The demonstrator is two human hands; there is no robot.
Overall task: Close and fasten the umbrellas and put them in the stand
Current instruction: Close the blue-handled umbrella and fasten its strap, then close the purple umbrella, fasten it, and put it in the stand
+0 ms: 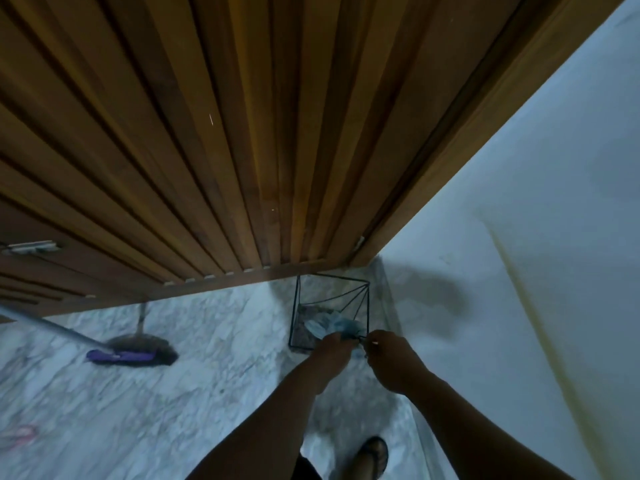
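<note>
while the left hand [333, 348] grips the folded umbrella [334, 326] over the wire stand [297, 306], the right hand [388, 355] pinches its strap.

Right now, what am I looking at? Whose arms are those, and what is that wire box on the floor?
The camera sits on a person's head and looks down, so the arms are that person's own. The wire box is an umbrella stand, in the corner by a wooden door and a white wall. The left hand and the right hand both hold a folded umbrella over the stand; the picture is too blurry to show whether its strap is fastened. A broom lies on the marble floor. Below, you can see one foot.
</note>
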